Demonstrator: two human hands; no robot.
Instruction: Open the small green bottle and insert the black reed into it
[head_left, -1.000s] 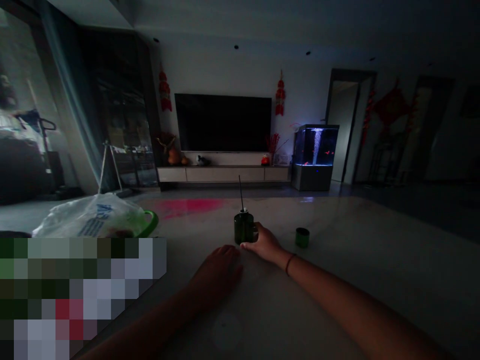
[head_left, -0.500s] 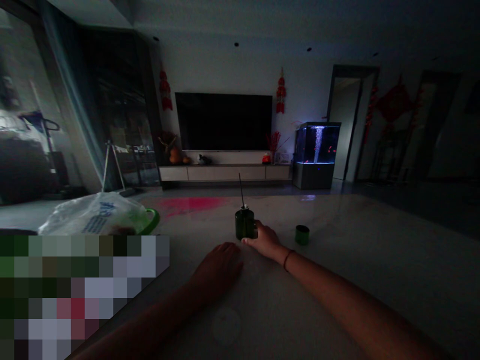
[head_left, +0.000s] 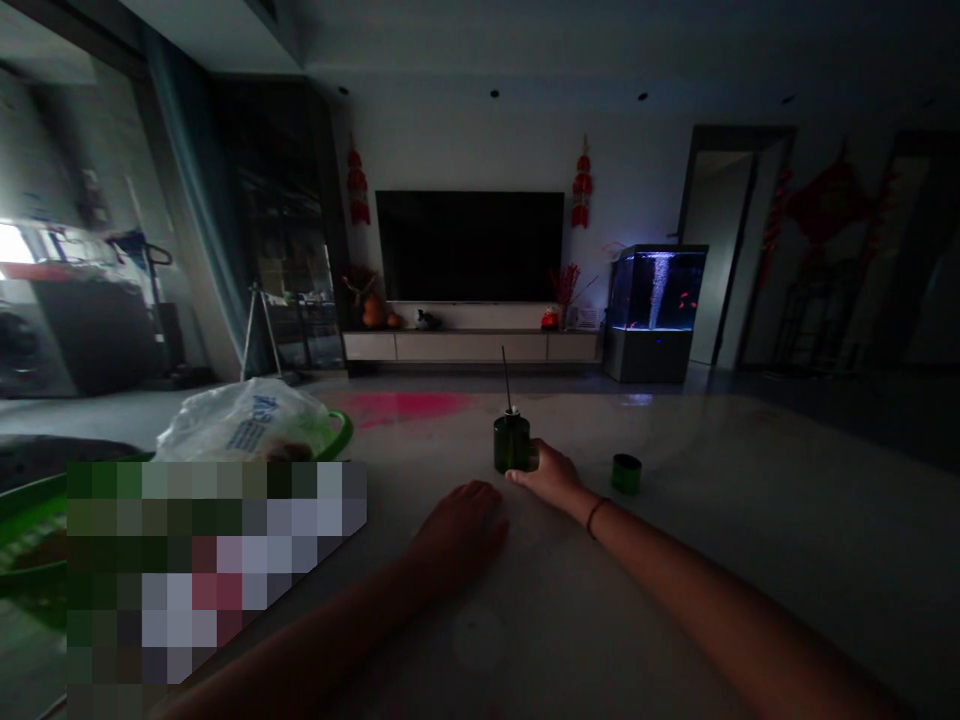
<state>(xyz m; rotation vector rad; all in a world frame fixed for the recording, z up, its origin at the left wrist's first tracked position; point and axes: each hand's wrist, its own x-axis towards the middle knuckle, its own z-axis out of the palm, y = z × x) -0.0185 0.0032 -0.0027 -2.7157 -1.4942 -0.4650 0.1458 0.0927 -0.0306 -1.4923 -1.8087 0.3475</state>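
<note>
A dark green bottle [head_left: 511, 445] with a pale neck stands upright on the table [head_left: 570, 590], a thin dark stick [head_left: 506, 380] rising from its mouth. My right hand [head_left: 549, 472] is closed on the bottle's lower right side, thumb at the front; its other fingers are partly hidden. My left hand [head_left: 466, 520] lies palm down on the table, nearer to me and left of the bottle, with nothing seen in it. To the right of my right hand sits a short green cylinder [head_left: 626, 474], like a cap or small cup, apart from the bottle.
At the left are a green basket [head_left: 30, 500] and a translucent plastic bag [head_left: 240, 420], partly covered by a blurred patch. A pink patch [head_left: 409, 404] shows on the table's far part. Beyond stand a television [head_left: 470, 246], a low cabinet [head_left: 472, 346] and a lit fish tank [head_left: 654, 290].
The view has turned left, so everything sits farther right in the picture. Both hands keep about the same places beside the bottle, and the green cylinder has not moved on the table.
</note>
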